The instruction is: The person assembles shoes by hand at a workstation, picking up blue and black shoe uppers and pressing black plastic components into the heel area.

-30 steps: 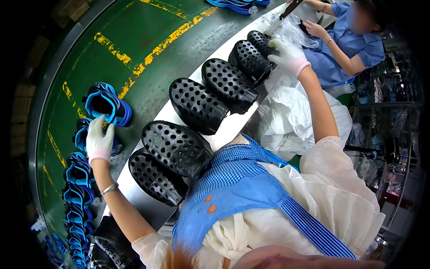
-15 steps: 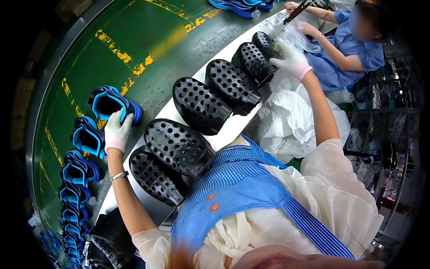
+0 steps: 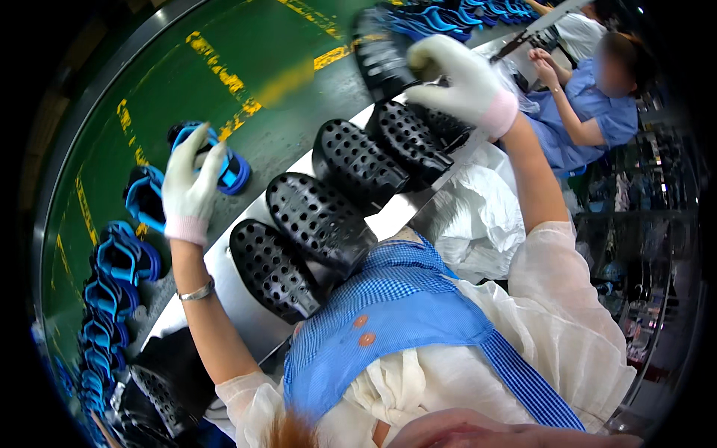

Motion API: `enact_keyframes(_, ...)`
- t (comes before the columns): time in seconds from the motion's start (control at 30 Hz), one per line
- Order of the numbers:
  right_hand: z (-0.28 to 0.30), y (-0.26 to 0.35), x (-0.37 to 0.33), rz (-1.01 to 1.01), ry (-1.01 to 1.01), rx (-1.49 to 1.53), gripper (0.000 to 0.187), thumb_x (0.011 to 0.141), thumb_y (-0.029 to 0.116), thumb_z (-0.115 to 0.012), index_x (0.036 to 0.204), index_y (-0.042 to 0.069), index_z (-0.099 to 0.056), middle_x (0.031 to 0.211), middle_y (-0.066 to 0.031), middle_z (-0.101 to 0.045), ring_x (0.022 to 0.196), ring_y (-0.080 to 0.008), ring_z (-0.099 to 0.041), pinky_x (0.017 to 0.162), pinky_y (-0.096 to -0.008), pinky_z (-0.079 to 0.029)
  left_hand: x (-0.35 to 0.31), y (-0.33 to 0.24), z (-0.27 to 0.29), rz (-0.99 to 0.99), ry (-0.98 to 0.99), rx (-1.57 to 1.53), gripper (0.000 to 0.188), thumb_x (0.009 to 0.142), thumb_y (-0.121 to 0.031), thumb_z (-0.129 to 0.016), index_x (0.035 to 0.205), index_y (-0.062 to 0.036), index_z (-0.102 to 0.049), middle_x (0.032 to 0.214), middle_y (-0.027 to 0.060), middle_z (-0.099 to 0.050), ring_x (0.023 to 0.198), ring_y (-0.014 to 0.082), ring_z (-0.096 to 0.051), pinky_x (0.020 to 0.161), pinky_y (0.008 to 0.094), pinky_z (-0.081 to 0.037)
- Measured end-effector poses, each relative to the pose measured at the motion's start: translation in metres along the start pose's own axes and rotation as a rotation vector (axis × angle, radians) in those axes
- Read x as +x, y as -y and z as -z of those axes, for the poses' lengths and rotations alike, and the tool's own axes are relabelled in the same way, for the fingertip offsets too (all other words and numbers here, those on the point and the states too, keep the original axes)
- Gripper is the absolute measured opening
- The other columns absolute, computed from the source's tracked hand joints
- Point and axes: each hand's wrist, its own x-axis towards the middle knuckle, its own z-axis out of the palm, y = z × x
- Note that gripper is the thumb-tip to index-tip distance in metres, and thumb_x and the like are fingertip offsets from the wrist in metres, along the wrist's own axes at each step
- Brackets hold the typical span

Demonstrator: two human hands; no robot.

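Note:
My left hand [image 3: 187, 183], in a white glove, is at the near edge of a black-and-blue sports shoe [image 3: 237, 173]. Its fingers are apart, and they hide part of the shoe's opening. In my right hand [image 3: 474, 86], also gloved, is a black perforated shoe-shaped form [image 3: 379, 60], blurred by motion and raised over the green surface. The fingers curl around the form's near end. Below it, several more black forms stand in a slanting row on a white ledge, among them a large one [image 3: 317, 216] close to my apron. My right hand partly covers the farthest form [image 3: 447, 128].
Beyond the ledge [image 3: 392, 220] lies a green surface [image 3: 157, 82] with worn yellow lines. Black-and-blue shoes [image 3: 123, 254] line up at left, and more [image 3: 448, 16] at the far top. White plastic sheeting [image 3: 478, 209] is at right. A co-worker in blue [image 3: 586, 104] stands behind it.
My right hand has lifted a black form from the row's far end up over the green surface. My left hand's fingers have come up off the shoe's opening. The whole view has shifted.

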Motion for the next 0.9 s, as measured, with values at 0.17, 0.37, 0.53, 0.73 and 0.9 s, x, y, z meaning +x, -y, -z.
enact_keyframes(0.17,-0.059,0.09,0.044,0.381,0.249,0.375,0.032,0.071,0.02,-0.072,0.094,0.004,-0.056,0.089,-0.0101,-0.056,0.081,-0.0239,-0.059,0.073,-0.0325,-0.049,-0.03,-0.022,-0.007,0.182,0.347,-1.256,0.06,0.093,-0.034,-0.052,0.136,0.0035,-0.033,0.128,0.017,-0.048,0.111,0.0236,-0.053,0.094,0.0347,-0.044)
enact_keyframes(0.37,-0.102,0.109,0.066,0.315,0.336,0.505,0.033,0.074,0.023,-0.068,0.099,0.003,-0.059,0.09,-0.0132,-0.062,0.079,-0.0237,-0.063,0.072,-0.0319,-0.051,-0.045,-0.005,-0.005,0.065,0.147,-1.297,0.058,0.091,-0.04,-0.052,0.132,-0.0011,-0.038,0.124,0.0135,-0.051,0.115,0.023,-0.052,0.097,0.0367,-0.043)
enact_keyframes(0.53,-0.121,0.112,0.076,0.227,0.367,0.298,0.043,0.077,0.037,-0.064,0.093,-0.003,-0.061,0.083,-0.0183,-0.064,0.074,-0.0284,-0.064,0.07,-0.0356,-0.052,-0.036,0.001,-0.008,0.11,-0.154,-1.135,0.034,0.087,-0.017,-0.062,0.117,-0.0058,-0.051,0.102,0.0038,-0.059,0.092,0.0131,-0.058,0.08,0.029,-0.049)
enact_keyframes(0.73,-0.143,0.103,0.089,0.183,0.355,0.128,0.038,0.077,0.037,-0.064,0.088,0.001,-0.06,0.075,-0.0162,-0.062,0.068,-0.0303,-0.062,0.062,-0.0366,-0.05,-0.027,0.017,-0.022,0.081,-0.206,-1.233,0.031,0.088,-0.018,-0.062,0.113,-0.0046,-0.051,0.105,0.0048,-0.058,0.098,0.0158,-0.057,0.083,0.033,-0.05)
enact_keyframes(0.9,-0.157,0.088,0.095,0.296,0.345,0.015,0.028,0.076,0.03,-0.067,0.083,0.004,-0.061,0.074,-0.0132,-0.061,0.064,-0.0291,-0.06,0.057,-0.0349,-0.048,-0.025,0.012,-0.021,0.162,-0.17,-1.285,0.034,0.09,-0.023,-0.06,0.113,-0.0007,-0.05,0.104,0.0091,-0.058,0.098,0.0215,-0.058,0.081,0.0388,-0.053)
